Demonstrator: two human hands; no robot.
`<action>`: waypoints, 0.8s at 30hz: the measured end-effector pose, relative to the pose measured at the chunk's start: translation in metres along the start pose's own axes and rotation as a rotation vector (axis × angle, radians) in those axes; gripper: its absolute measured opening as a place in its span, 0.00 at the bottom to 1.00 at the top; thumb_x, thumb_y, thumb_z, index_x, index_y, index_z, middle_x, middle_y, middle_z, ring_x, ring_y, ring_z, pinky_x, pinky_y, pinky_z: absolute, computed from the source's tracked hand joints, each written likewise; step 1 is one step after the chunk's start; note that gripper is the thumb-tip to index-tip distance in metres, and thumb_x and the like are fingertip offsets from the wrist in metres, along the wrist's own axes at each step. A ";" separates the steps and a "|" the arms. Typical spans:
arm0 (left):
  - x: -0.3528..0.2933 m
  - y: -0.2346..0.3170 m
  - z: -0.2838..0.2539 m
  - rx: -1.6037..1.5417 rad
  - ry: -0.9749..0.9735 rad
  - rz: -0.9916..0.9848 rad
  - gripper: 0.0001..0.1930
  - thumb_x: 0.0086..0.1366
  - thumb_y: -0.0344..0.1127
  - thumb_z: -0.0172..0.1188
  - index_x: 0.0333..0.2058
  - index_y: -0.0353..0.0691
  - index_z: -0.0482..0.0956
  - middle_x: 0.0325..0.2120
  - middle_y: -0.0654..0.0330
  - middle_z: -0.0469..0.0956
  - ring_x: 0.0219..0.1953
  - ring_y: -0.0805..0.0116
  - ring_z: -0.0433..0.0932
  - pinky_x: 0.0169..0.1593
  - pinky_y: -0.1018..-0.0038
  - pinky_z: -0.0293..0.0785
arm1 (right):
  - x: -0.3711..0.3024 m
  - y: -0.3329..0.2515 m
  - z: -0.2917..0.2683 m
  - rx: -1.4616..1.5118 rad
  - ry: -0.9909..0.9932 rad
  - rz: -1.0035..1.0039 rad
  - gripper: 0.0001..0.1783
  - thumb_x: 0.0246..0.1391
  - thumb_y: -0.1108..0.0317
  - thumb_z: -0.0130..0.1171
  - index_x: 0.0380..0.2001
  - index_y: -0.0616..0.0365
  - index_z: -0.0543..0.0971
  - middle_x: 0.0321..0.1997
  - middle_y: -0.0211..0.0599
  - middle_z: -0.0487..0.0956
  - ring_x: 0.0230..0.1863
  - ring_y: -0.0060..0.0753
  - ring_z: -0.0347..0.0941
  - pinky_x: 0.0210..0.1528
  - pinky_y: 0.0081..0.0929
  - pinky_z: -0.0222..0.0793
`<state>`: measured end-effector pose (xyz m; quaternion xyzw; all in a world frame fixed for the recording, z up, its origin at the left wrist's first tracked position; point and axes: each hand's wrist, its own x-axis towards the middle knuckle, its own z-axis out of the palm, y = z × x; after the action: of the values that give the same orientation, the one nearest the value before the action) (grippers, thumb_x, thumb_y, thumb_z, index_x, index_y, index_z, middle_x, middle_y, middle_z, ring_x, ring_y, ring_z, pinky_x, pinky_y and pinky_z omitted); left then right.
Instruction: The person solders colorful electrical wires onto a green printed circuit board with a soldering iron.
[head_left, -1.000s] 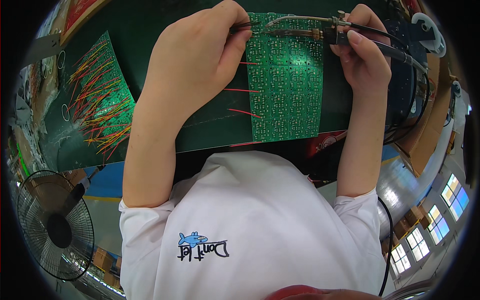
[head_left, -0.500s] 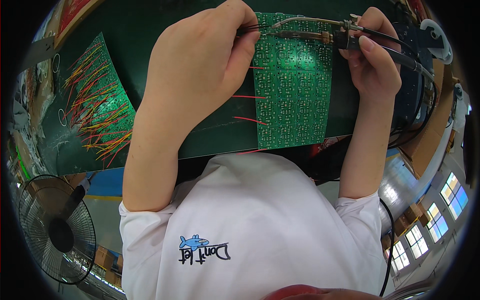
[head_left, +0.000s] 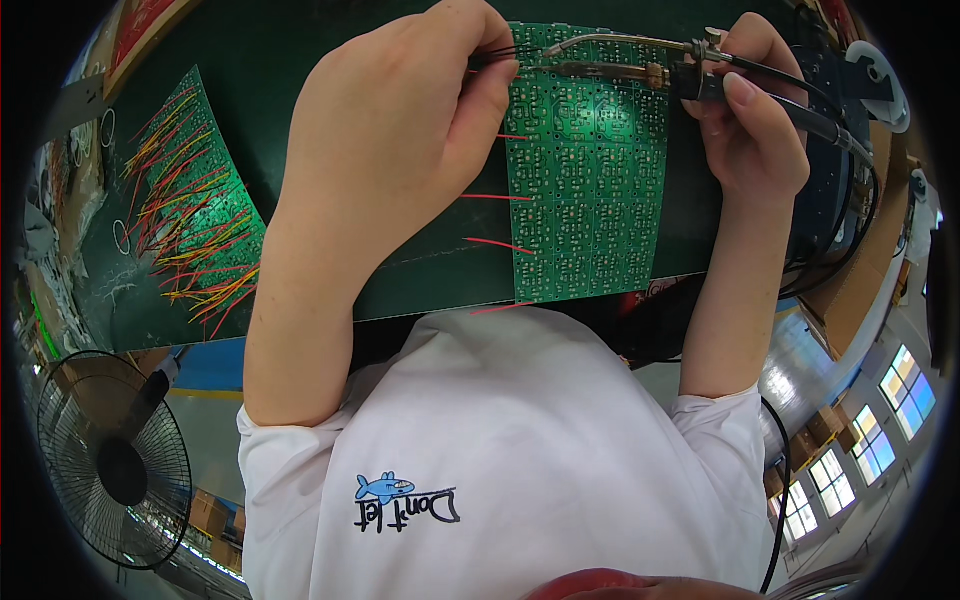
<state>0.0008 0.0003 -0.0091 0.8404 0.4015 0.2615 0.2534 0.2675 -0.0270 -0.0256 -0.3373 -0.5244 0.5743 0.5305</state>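
Note:
A green circuit board panel lies on the dark green worktop, with several red wires sticking out from its left edge. My left hand pinches thin black wires between thumb and forefinger, their ends at the panel's upper left corner. In my right hand is a soldering iron with a curved metal feed tube fixed above it. The iron's tip and the tube's end meet close to the black wires. Whether the tip touches the board I cannot tell.
To the left lies another green board covered with red and yellow wires. A white reel on a dark blue unit stands at the right, with black cables running down. A black fan is at the lower left.
Both hands stay almost in place, the black wires and soldering iron still held. The picture has shifted very slightly; nothing has been let go.

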 end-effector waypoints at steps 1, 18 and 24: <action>0.000 0.000 0.000 0.000 0.001 -0.003 0.05 0.64 0.30 0.62 0.36 0.36 0.77 0.21 0.58 0.76 0.21 0.67 0.74 0.27 0.74 0.68 | 0.004 -0.003 0.016 0.047 0.081 -0.023 0.12 0.52 0.69 0.61 0.30 0.59 0.67 0.23 0.32 0.70 0.21 0.17 0.58 0.24 0.16 0.53; 0.003 0.002 -0.011 -0.014 -0.078 -0.032 0.04 0.62 0.29 0.59 0.34 0.36 0.74 0.26 0.48 0.78 0.31 0.46 0.78 0.35 0.61 0.73 | 0.006 -0.008 0.025 0.089 0.183 -0.022 0.16 0.48 0.70 0.68 0.27 0.57 0.67 0.20 0.34 0.72 0.18 0.18 0.63 0.20 0.15 0.56; 0.004 0.003 -0.010 0.016 -0.103 -0.052 0.05 0.62 0.29 0.60 0.34 0.37 0.74 0.26 0.49 0.78 0.31 0.47 0.79 0.35 0.61 0.73 | 0.005 0.001 0.019 0.089 0.166 -0.115 0.16 0.48 0.70 0.67 0.27 0.57 0.67 0.20 0.34 0.72 0.18 0.19 0.63 0.21 0.15 0.57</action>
<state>-0.0019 0.0038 0.0015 0.8441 0.4114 0.2080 0.2738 0.2484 -0.0265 -0.0215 -0.3294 -0.4709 0.5358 0.6186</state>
